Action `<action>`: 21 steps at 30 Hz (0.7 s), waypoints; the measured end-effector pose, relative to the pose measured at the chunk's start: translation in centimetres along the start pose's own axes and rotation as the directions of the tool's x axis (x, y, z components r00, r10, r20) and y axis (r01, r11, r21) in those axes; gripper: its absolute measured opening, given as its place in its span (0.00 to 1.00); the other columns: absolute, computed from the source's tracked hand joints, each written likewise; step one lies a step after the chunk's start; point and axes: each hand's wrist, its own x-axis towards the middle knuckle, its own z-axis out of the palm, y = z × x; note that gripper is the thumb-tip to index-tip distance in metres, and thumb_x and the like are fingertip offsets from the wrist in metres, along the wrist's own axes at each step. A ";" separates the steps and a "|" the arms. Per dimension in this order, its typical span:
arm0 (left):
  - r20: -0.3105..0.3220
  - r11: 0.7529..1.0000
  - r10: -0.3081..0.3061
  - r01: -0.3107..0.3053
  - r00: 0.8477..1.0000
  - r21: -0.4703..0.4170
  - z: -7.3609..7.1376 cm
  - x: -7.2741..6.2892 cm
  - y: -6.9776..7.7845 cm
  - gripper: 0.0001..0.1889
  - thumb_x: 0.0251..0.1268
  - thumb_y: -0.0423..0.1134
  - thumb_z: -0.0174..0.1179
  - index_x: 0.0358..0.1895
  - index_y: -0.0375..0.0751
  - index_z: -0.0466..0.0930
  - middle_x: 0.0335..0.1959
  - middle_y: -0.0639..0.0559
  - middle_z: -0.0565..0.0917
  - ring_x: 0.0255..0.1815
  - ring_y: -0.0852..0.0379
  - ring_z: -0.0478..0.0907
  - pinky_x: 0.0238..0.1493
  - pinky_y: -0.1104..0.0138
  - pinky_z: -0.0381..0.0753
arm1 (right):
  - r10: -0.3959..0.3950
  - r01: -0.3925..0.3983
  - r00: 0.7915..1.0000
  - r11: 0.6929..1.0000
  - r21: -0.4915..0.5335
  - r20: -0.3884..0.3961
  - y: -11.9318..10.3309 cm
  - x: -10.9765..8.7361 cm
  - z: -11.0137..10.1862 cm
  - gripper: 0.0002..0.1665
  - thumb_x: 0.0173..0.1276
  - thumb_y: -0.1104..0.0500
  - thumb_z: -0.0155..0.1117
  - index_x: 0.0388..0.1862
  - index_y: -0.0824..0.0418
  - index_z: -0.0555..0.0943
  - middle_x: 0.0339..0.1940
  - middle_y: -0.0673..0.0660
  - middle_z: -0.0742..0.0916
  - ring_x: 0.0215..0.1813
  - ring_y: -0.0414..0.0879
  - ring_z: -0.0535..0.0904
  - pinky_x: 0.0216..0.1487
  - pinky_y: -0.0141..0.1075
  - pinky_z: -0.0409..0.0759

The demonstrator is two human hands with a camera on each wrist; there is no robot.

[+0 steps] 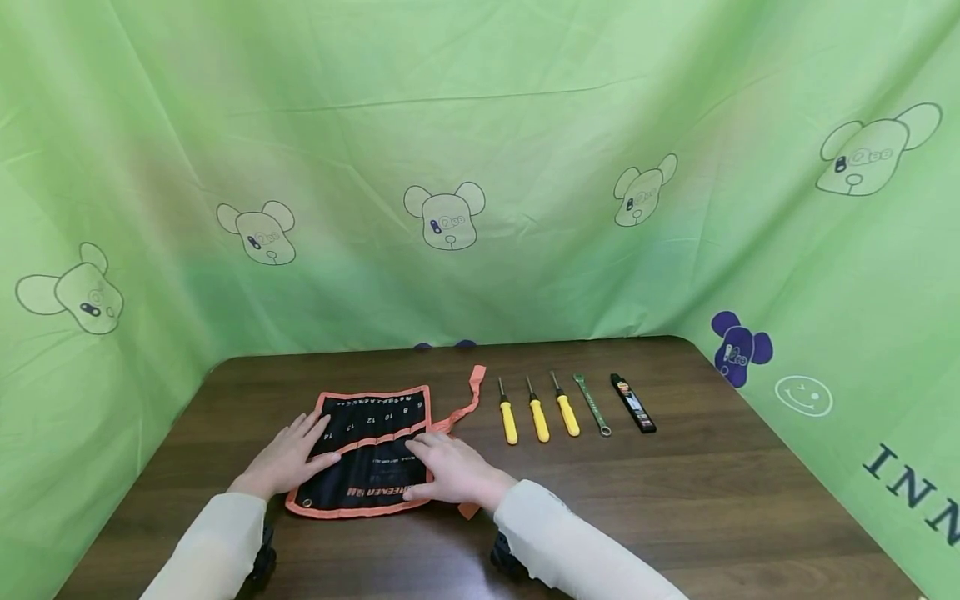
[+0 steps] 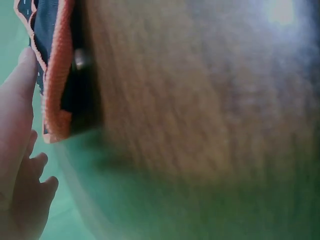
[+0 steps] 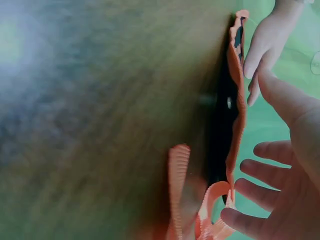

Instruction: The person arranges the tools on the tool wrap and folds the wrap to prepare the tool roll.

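Observation:
A black tool pouch point(image 1: 365, 483) with orange edging, white numbers and orange lettering lies spread flat on the table. Over its left edge rests my left hand point(image 1: 287, 457), fingers extended and thumb pointing inward across the fabric. My right hand point(image 1: 455, 469) lies on the pouch's right side with its fingers loosely straight. In the right wrist view, the right hand point(image 3: 285, 175) has its fingers apart beside the pouch's orange edge point(image 3: 235, 130). An orange strap point(image 1: 468, 400) trails from the right side toward the back. What the pouch pockets contain cannot be seen.
Right of the pouch, three yellow-handled screwdrivers point(image 1: 538, 421) lie in a row. Beside them are a green combination wrench point(image 1: 592, 406) and a slim black item with a pale label point(image 1: 634, 404). Green printed cloth point(image 1: 525, 275) hangs behind the brown wooden table point(image 1: 675, 508).

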 end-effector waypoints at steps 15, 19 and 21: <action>0.026 1.000 0.004 -0.005 1.000 0.009 0.4 -0.5 -0.7 0.33 0.66 0.53 0.51 0.64 0.28 0.64 0.65 0.31 0.61 0.65 0.32 0.54 0.61 0.42 0.52 | 0.026 -0.026 1.000 0.998 0.052 0.002 0.5 -0.3 1.2 0.35 0.58 0.42 0.65 0.59 0.61 0.75 0.58 0.56 0.76 0.62 0.49 0.67 0.61 0.39 0.64; 0.026 1.000 -0.007 0.007 1.000 0.009 0.6 -0.5 -0.9 0.33 0.66 0.54 0.51 0.63 0.28 0.65 0.65 0.32 0.61 0.65 0.32 0.54 0.61 0.43 0.52 | 0.031 -0.032 0.999 0.998 0.055 0.009 0.7 -0.4 1.2 0.32 0.58 0.43 0.65 0.56 0.60 0.77 0.57 0.56 0.76 0.61 0.49 0.68 0.59 0.40 0.66; 0.027 1.000 -0.013 0.012 1.000 0.010 0.7 -0.5 -0.9 0.33 0.66 0.54 0.51 0.63 0.29 0.65 0.65 0.32 0.62 0.65 0.32 0.54 0.61 0.43 0.52 | 0.033 -0.034 0.999 0.998 0.050 0.018 0.8 -0.3 1.3 0.32 0.58 0.43 0.65 0.56 0.60 0.77 0.57 0.56 0.76 0.61 0.49 0.67 0.59 0.40 0.66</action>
